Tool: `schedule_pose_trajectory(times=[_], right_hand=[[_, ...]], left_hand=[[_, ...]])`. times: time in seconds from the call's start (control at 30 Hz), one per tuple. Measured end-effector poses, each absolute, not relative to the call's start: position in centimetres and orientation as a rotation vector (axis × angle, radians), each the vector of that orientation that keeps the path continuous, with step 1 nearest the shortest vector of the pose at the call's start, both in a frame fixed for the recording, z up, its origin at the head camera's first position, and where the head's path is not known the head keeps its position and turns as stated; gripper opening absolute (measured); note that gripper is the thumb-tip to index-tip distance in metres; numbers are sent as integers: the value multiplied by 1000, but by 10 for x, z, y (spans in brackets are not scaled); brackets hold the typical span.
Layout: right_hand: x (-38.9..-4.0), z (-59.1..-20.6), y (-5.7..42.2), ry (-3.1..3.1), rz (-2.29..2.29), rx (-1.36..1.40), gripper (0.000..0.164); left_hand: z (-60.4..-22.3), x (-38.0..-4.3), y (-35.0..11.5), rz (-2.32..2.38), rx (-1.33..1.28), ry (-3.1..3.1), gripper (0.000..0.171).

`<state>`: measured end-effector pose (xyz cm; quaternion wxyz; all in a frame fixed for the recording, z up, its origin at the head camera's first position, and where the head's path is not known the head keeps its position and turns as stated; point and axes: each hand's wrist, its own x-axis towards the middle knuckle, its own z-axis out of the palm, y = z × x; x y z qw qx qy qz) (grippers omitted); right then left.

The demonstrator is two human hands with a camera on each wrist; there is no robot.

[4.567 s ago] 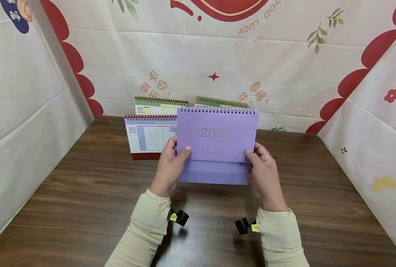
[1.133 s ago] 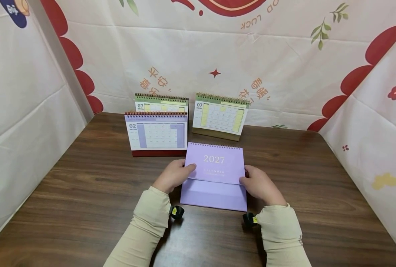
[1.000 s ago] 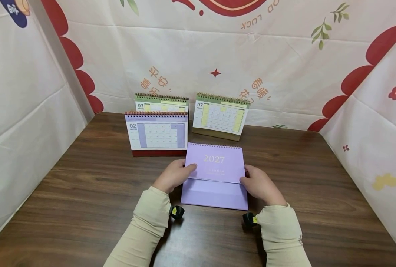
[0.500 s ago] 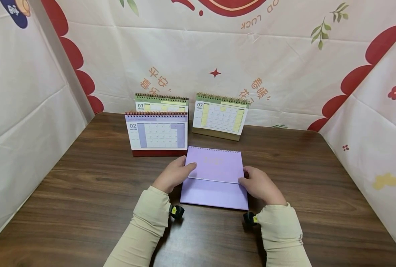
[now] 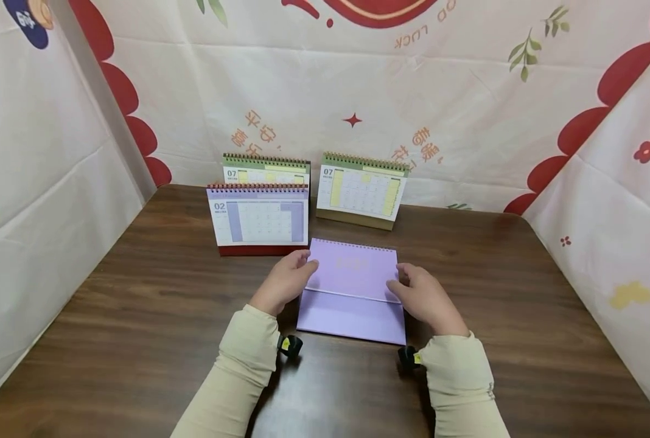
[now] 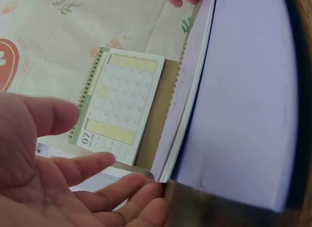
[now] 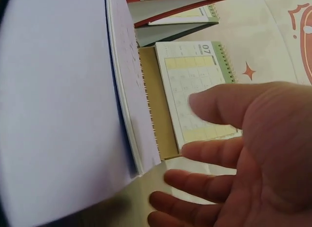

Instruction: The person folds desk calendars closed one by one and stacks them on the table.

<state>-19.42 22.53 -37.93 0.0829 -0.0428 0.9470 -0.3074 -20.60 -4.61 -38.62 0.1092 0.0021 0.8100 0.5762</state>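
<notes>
A purple desk calendar (image 5: 352,271) rests on the table between my hands, its cover leaning far back and its spiral edge pointing away from me. My left hand (image 5: 283,283) is at its left side with thumb and fingers spread. On the opposite side, my right hand (image 5: 426,298) is likewise spread, thumb over the cover's edge in the head view. The left wrist view shows the left fingers (image 6: 105,193) loose at the calendar's corner. In the right wrist view, a gap separates the right fingers (image 7: 204,185) from the purple calendar (image 7: 58,100).
Behind stand a red-based calendar (image 5: 259,222) showing 02, a green-topped calendar (image 5: 267,162) partly hidden by it, and another green-topped calendar (image 5: 360,188) on a tan base. Printed cloth (image 5: 352,79) walls off the back and sides of the brown table (image 5: 139,316).
The purple calendar, earlier held up in both hands, has come down onto the table and its cover leans flatter. Both hands have just loosened from its sides and spread their fingers.
</notes>
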Motion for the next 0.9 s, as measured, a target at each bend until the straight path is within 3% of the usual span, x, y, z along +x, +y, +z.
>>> schedule_pose_trajectory(times=[0.17,0.4,0.6,0.9], right_hand=[[-195,-385,222,2868,-854,-237,60],[-202,-380,217,2869,-647,-390,69],[-203,-385,218,2824,-488,-443,81],[-207,-391,214,2804,-476,-382,95]], left_hand=[[-383,-199,-48,1670,134,2508,51],[-380,-209,-40,1159,484,2813,53],[-393,-217,-33,689,690,2805,68],[-392,-217,-29,445,676,2760,88]])
